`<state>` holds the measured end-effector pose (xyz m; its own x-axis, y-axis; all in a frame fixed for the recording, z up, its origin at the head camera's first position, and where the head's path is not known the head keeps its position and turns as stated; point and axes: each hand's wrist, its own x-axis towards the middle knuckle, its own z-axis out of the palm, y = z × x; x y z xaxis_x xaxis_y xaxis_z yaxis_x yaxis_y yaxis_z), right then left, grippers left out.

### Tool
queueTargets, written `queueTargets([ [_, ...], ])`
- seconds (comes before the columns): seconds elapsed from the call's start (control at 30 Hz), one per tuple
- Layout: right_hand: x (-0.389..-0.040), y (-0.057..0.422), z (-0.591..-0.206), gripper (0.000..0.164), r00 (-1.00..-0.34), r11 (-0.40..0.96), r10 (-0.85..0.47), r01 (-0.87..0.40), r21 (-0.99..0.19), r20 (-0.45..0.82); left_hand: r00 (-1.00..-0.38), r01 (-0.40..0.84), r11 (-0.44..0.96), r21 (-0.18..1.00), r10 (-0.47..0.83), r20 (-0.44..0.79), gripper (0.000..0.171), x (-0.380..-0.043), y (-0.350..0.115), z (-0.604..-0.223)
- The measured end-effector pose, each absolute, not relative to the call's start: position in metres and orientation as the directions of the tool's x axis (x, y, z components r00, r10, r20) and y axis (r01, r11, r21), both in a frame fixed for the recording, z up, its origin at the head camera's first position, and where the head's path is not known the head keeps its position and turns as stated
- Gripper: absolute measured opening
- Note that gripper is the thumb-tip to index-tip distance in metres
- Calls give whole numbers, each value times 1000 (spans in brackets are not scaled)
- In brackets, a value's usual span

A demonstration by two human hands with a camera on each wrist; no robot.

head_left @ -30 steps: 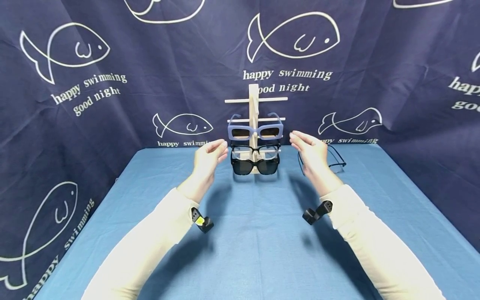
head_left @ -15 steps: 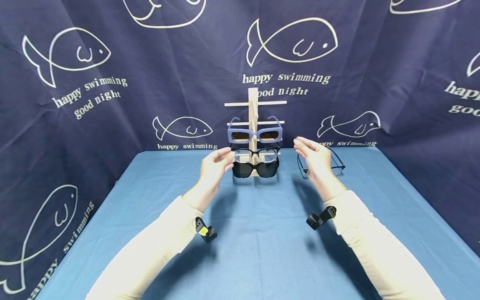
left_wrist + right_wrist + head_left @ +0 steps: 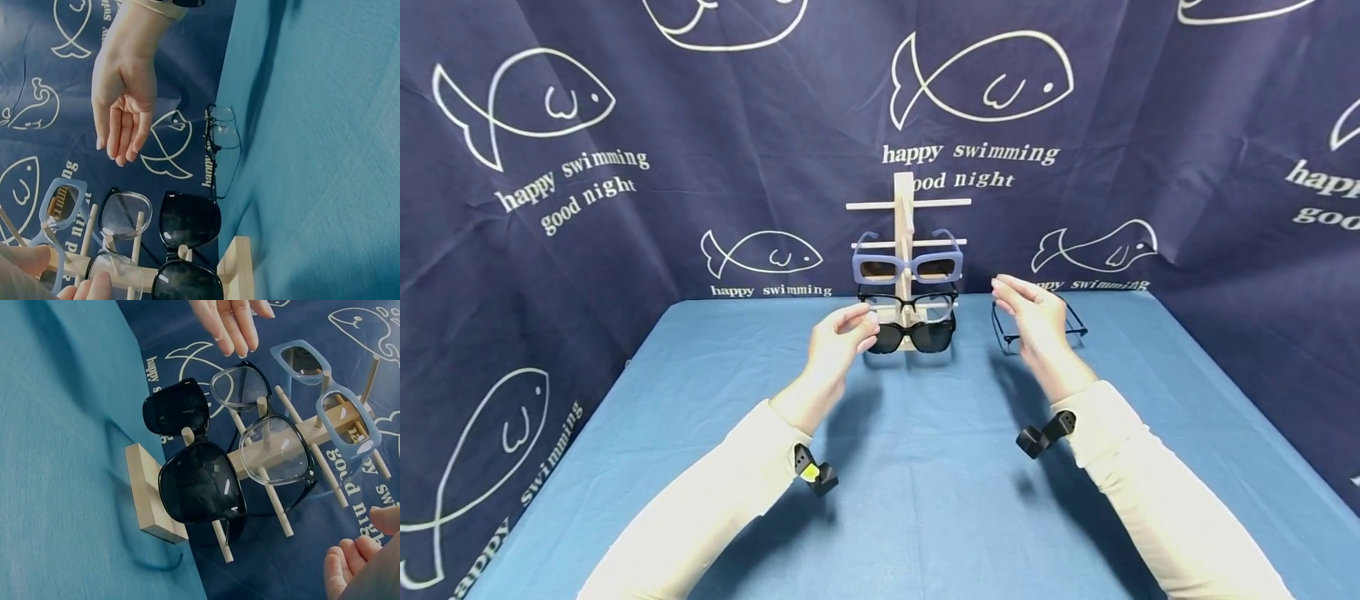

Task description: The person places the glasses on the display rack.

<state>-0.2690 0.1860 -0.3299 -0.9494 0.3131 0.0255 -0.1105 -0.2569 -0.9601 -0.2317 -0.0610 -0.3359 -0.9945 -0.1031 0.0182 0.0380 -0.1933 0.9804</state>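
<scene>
A wooden display stand (image 3: 903,193) holds blue-framed sunglasses (image 3: 907,268), clear glasses with a dark upper frame (image 3: 928,307) below them, and black sunglasses (image 3: 931,337) at the bottom. My left hand (image 3: 842,337) hovers before the stand's lower left side, overlapping the glasses' left edge in the head view. Its fingers (image 3: 232,328) are extended with nothing in them. To the right of the stand, apart from it, my right hand (image 3: 1037,321) hangs in the air, fingers relaxed and holding nothing. Behind it lie thin dark-framed glasses (image 3: 1077,332), partly hidden by the hand.
A blue cloth (image 3: 917,467) covers the table. Dark blue fabric (image 3: 820,125) printed with white fish rises behind and at both sides. The stand's top rod (image 3: 943,202) bears no glasses. Its wooden base (image 3: 150,494) rests on the cloth.
My left hand has moved right and slightly down, closer to the lower glasses. My right hand has shifted a little right and down. The glasses stay where they were.
</scene>
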Motion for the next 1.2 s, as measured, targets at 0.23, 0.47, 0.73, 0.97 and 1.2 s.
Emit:
queueTargets([
  [0.23,-268,193,-333,11,-949,-306,311,-148,-940,49,-995,22,-181,983,-100,4,35,-228,-56,-337],
  [0.47,-266,199,-335,11,-954,-324,294,-158,-933,59,-998,7,-180,984,-62,-4,37,-226,-45,-337],
  [0.73,-264,210,-338,14,-966,-334,255,-138,-932,51,-999,21,-201,979,-47,12,36,-227,-39,-338],
  [0.97,-262,218,-340,16,-977,-349,199,-146,-926,79,-999,35,-196,980,-36,29,36,-226,-31,-338],
  [1.2,-260,225,-339,13,-979,-350,199,-116,-930,47,-998,56,-181,982,-17,53,37,-225,-15,-340],
])
